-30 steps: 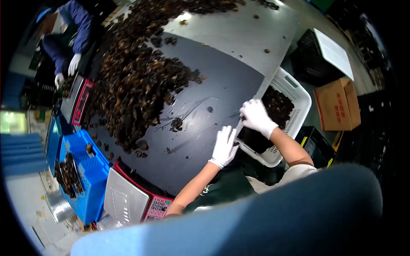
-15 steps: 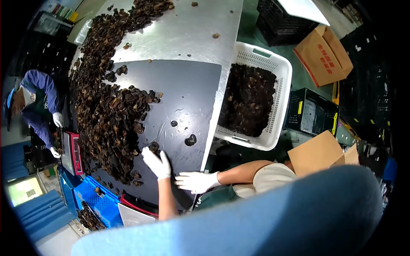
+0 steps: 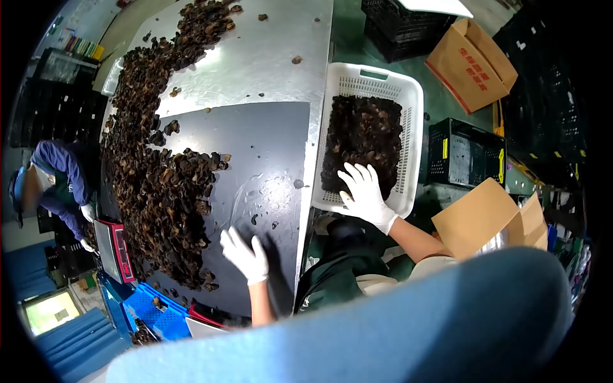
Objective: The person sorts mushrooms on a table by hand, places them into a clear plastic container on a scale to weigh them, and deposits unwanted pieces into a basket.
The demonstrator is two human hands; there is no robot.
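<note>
My left hand (image 3: 245, 256), in a white glove, hovers over or rests on the dark sheet (image 3: 268, 147) of the table, fingers apart and nothing visible in them. Small dark scraps (image 3: 274, 225) lie just beyond its fingertips. To its left spreads a big heap of brown-black wood ear mushrooms (image 3: 166, 210). My right hand (image 3: 365, 196), also gloved, is over the near end of a white slatted basket (image 3: 412, 134). Its fingers are spread above the dark wood ears (image 3: 364, 131) inside; whether they touch is unclear.
A person (image 3: 60, 182) in blue sleeves works at the far left beside a red-edged scale (image 3: 120, 249). A blue crate (image 3: 156, 309) stands at lower left. Black crates (image 3: 469, 153) and cardboard boxes (image 3: 472, 67) are on the right. A blurred blue shape (image 3: 383, 325) covers the bottom.
My right hand has moved from the table's near edge to over the basket. My left hand has drawn back from the heap's edge. The larger dark piece near the table edge no longer shows. The view has shifted.
</note>
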